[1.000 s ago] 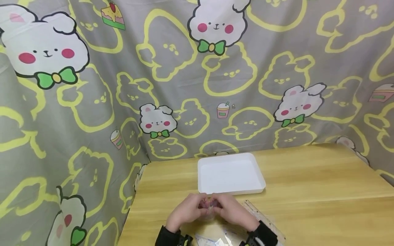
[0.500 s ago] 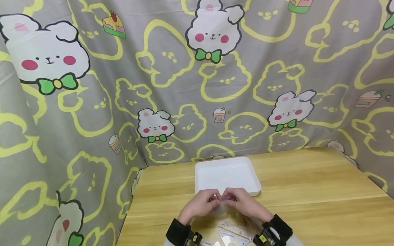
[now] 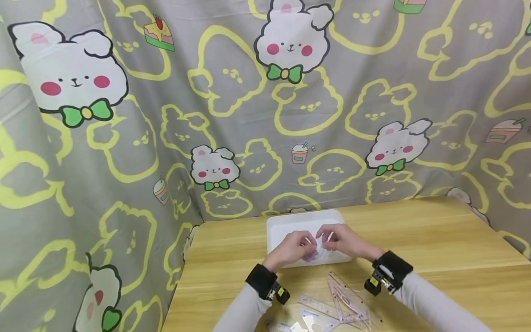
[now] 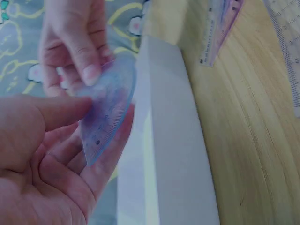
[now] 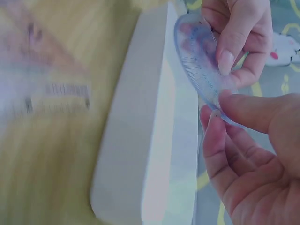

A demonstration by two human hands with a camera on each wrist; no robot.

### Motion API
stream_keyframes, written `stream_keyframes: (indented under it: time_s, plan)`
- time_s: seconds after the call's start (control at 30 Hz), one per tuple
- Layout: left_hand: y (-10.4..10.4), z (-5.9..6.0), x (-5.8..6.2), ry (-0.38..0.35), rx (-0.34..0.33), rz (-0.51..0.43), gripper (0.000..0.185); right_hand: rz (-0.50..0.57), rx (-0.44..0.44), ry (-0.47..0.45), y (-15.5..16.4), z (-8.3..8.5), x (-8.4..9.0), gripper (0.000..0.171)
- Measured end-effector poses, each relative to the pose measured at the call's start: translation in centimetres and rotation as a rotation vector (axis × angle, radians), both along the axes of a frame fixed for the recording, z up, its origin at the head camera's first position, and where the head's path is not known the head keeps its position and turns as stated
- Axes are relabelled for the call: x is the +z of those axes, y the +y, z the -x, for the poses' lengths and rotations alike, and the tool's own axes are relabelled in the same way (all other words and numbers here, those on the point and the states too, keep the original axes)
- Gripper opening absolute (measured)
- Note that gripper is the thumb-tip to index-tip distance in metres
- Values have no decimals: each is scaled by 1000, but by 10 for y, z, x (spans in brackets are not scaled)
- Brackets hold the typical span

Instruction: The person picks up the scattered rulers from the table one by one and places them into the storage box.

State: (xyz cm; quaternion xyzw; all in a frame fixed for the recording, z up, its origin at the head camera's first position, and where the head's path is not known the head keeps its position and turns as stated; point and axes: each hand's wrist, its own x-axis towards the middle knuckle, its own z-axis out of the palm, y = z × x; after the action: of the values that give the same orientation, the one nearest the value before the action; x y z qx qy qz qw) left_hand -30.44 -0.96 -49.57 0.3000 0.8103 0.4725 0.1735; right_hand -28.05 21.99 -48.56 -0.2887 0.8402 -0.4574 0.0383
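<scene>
Over the near part of the white tray (image 3: 279,230), both hands hold a clear, bluish-purple protractor (image 3: 319,252) with a curved scale. My left hand (image 3: 292,248) pinches one end between thumb and fingers, as the left wrist view shows on the protractor (image 4: 112,108). My right hand (image 3: 344,240) pinches the other end, thumb on top and fingers beneath, seen in the right wrist view on the protractor (image 5: 199,58). Whether more than one protractor is stacked here, I cannot tell. The tray's tall side wall (image 5: 136,122) lies close beside the hands.
Nearer on the wooden table (image 3: 435,258) lie a pink set square (image 3: 350,305), a clear bluish set square (image 3: 316,320) and a clear ruler (image 3: 317,304), partly overlapping. A patterned curtain (image 3: 249,120) rises behind the table and along its left side.
Both hands have moved forward with the protractor, from above the table in front of the tray to over the tray. The set squares and rulers beneath have come into fuller view.
</scene>
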Motion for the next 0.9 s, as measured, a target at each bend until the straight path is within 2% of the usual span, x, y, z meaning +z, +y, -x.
stream_keyframes:
  time_s: [0.13,0.27,0.43,0.53,0.63,0.77,0.9]
  plan:
    - [18,10,-6,11,30,4,8,-67,-1,17,17,13,6,22]
    - [33,15,-16,-36,64,-51,9,-127,-13,60,28,21,2,22]
    - [53,21,-29,-68,125,-114,9,-183,-85,111,38,27,-4,25]
    - [65,22,-33,-117,182,-130,3,-227,-130,141,41,29,-9,26]
    - [74,20,-37,-152,227,-115,5,-316,-148,227,41,29,-13,27]
    - [83,20,-44,-152,263,-96,12,-477,-178,387,37,25,-17,29]
    - [88,21,-48,-149,286,-96,12,-569,-219,432,35,21,-18,33]
